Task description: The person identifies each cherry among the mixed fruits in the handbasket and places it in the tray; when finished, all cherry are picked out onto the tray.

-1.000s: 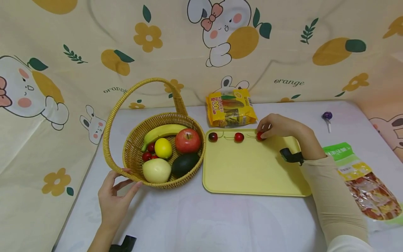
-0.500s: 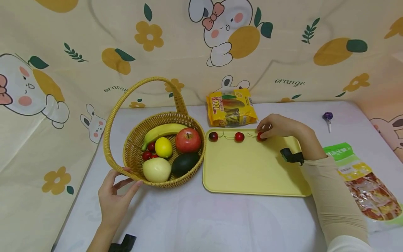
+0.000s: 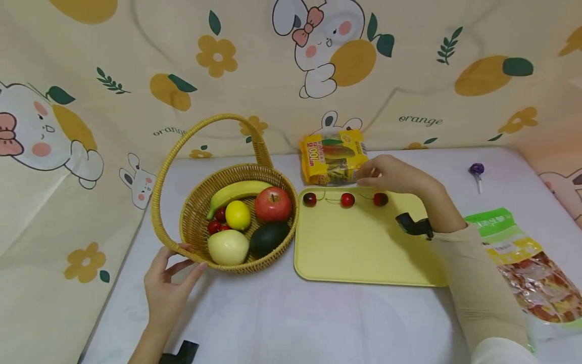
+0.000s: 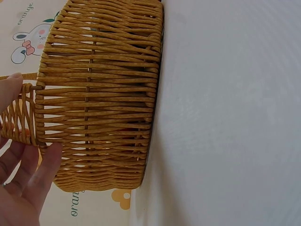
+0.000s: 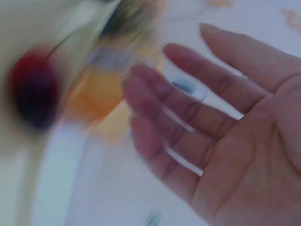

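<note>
My left hand grips the near-left rim of a wicker basket, where the arched handle joins it; the left wrist view has the thumb and fingers on the woven edge. Inside lie a banana, a red apple, a lemon, several cherries, a pale round fruit and a dark green oval fruit. Three cherries line the far side of a yellow tray. Holding nothing, my right hand hovers past the rightmost cherry, fingers extended.
A yellow snack packet stands behind the tray, close to the right fingertips. On the right lie a purple lollipop and a green-topped food bag, partly behind the right sleeve. A patterned cloth hangs at the back.
My right hand has let go of the rightmost cherry, which stays on the tray, and has moved up and left toward the yellow packet. My left hand keeps its hold on the basket.
</note>
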Action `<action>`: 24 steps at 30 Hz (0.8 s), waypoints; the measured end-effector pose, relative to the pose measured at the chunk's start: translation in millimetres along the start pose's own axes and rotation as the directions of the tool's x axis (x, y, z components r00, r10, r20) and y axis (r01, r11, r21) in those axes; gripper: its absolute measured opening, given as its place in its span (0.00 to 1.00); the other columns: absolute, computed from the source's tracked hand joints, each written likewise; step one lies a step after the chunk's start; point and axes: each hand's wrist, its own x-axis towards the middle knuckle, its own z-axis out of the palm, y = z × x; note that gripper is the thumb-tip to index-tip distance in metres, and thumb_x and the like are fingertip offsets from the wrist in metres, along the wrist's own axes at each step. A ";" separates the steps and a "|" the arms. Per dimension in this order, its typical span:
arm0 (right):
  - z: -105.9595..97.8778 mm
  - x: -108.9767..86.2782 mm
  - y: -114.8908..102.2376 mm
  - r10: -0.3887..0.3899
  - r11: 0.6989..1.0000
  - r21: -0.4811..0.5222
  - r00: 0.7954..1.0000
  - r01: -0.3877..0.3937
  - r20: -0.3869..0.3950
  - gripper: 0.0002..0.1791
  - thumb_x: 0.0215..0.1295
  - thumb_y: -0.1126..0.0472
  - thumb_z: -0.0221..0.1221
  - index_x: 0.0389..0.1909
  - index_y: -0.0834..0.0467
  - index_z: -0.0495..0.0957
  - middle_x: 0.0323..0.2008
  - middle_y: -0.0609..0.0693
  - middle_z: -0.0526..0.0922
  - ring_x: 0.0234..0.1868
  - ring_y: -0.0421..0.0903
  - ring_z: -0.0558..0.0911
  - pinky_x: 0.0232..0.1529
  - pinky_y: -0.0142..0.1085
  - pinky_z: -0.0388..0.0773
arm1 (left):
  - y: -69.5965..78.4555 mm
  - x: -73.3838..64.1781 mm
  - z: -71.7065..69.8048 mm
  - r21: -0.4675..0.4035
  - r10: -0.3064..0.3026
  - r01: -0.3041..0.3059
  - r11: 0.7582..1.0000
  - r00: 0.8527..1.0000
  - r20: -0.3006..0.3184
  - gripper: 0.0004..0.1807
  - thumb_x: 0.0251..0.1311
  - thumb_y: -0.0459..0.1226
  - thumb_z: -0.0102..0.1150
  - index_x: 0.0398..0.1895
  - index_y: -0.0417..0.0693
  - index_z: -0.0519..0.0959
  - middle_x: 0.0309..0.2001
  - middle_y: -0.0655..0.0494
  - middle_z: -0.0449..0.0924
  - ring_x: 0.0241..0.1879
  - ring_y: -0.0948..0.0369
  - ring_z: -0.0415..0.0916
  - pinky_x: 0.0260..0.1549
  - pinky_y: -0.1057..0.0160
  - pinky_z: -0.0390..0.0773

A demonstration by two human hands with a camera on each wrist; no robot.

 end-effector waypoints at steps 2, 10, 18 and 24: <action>4.2 14.6 -20.4 -0.091 0.995 0.047 0.996 0.090 0.011 0.12 0.71 0.61 0.60 0.48 0.64 0.83 0.44 0.55 0.85 0.42 0.50 0.82 0.44 0.42 0.83 | 1.4 -1.6 0.5 0.004 -0.008 0.008 1.000 1.000 -0.001 0.31 0.31 0.10 0.70 0.46 0.21 0.75 0.42 0.38 0.78 0.45 0.60 0.76 0.40 0.73 0.84; 31.4 104.9 -135.2 -0.432 0.899 0.171 0.878 0.403 0.205 0.14 0.67 0.62 0.63 0.51 0.62 0.81 0.46 0.53 0.83 0.46 0.45 0.81 0.51 0.35 0.82 | 2.0 -1.3 2.2 0.017 -0.004 0.004 1.000 1.000 0.008 0.31 0.30 0.09 0.70 0.47 0.20 0.74 0.42 0.34 0.77 0.45 0.59 0.76 0.40 0.74 0.83; 91.2 196.2 -212.4 -0.388 0.921 0.191 0.762 0.339 0.518 0.20 0.64 0.64 0.65 0.56 0.60 0.80 0.45 0.53 0.83 0.45 0.45 0.81 0.48 0.38 0.83 | 8.7 3.6 -1.3 0.013 0.006 -0.006 1.000 1.000 0.006 0.30 0.32 0.10 0.70 0.46 0.20 0.74 0.41 0.31 0.75 0.45 0.59 0.76 0.40 0.73 0.84; 126.7 224.0 -221.1 -0.297 0.949 0.278 0.721 0.150 0.625 0.19 0.63 0.70 0.63 0.56 0.64 0.79 0.45 0.57 0.83 0.42 0.44 0.80 0.51 0.45 0.83 | 2.8 3.6 1.1 -0.002 0.008 -0.008 1.000 1.000 0.002 0.30 0.32 0.12 0.72 0.46 0.21 0.75 0.41 0.33 0.76 0.46 0.60 0.77 0.39 0.73 0.84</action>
